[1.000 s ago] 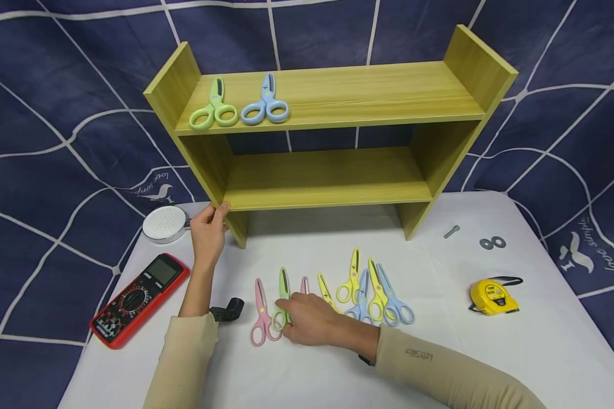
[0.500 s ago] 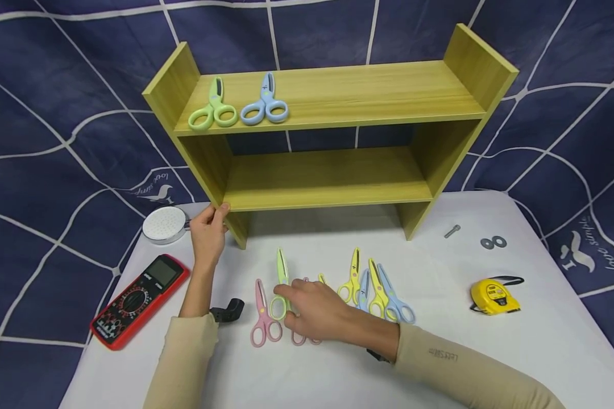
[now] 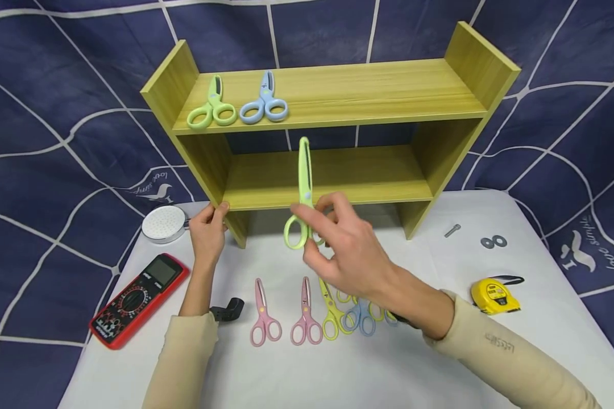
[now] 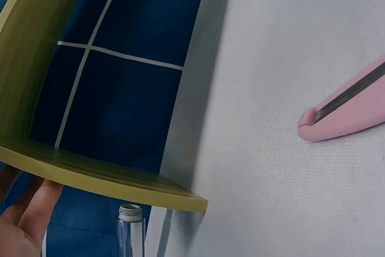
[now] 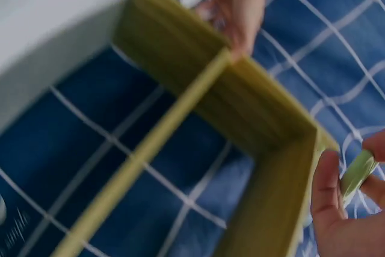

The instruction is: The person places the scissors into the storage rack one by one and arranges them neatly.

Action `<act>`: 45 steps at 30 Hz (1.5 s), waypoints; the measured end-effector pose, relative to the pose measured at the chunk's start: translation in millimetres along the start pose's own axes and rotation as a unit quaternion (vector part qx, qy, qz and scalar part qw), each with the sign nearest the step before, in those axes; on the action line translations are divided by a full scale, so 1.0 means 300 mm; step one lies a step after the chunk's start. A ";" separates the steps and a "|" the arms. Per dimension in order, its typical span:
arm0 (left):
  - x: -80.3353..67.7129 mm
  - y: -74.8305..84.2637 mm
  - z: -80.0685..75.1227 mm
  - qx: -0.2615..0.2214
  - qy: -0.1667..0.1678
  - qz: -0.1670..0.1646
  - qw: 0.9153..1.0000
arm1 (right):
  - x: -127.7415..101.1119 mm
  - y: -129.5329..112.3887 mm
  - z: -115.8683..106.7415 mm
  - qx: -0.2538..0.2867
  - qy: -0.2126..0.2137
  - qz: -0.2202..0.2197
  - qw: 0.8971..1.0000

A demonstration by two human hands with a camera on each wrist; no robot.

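Head view. Right hand [image 3: 345, 244]: thumb and fingers pinching one pair of light-green scissors [image 3: 305, 176] at the handles. Scissors held above the tabletop [image 3: 297, 378], blade tip up, seen against the lower board of a wooden shelf unit [image 3: 337, 94]. Left hand [image 3: 208, 230]: gripping the front edge of the unit's left side panel, thumb at the level of the lower board. On the upper board, toward its left end: second green scissors [image 3: 213, 108], with blue scissors [image 3: 264, 102] just beside them, both tips toward the back. On the tabletop: two pink scissors [image 3: 305, 318], apart from each other; to their right, a cluster of yellow scissors [image 3: 331, 315] and light-blue scissors [image 3: 359, 318], partly hidden by the right arm. Left side: red-and-black multimeter [image 3: 138, 301]; round shower head [image 3: 164, 223]. Right side: one bolt [image 3: 452, 230]; two grey washers [image 3: 500, 241]; yellow tape measure [image 3: 494, 295].

Left wrist view. Left-hand fingers at the outer face of the side panel; a threaded tube end [image 4: 130, 212] near the panel's foot; one pink blade tip at right.

Right wrist view, blurred. Green handle between right thumb and fingers; left hand on the side panel.
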State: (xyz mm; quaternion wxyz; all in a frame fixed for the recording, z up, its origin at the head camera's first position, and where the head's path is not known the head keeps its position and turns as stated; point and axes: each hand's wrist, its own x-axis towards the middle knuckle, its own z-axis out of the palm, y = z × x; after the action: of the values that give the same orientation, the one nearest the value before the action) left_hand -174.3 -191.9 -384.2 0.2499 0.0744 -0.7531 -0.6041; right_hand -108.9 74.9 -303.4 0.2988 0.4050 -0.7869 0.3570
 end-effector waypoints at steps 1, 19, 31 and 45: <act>0.000 0.001 0.001 0.003 0.000 0.001 1.000 | 0.018 0.005 -0.022 -0.002 0.013 0.003 1.000; -0.002 -0.001 0.000 -0.008 0.003 -0.009 1.000 | 0.208 0.088 -0.158 -0.017 0.149 0.040 0.988; 0.000 -0.005 -0.002 -0.035 -0.007 -0.015 0.999 | 0.313 0.154 -0.141 -0.058 0.138 0.168 0.974; 0.005 -0.010 -0.002 -0.038 -0.008 -0.016 0.999 | 0.247 0.144 -0.129 -0.016 0.150 0.098 0.984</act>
State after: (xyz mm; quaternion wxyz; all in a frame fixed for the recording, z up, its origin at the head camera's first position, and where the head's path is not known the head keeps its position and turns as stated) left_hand -175.8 -193.8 -386.6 0.2366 0.0718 -0.7302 -0.6369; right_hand -175.3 92.6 -239.1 0.3834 0.2628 -0.7747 0.4287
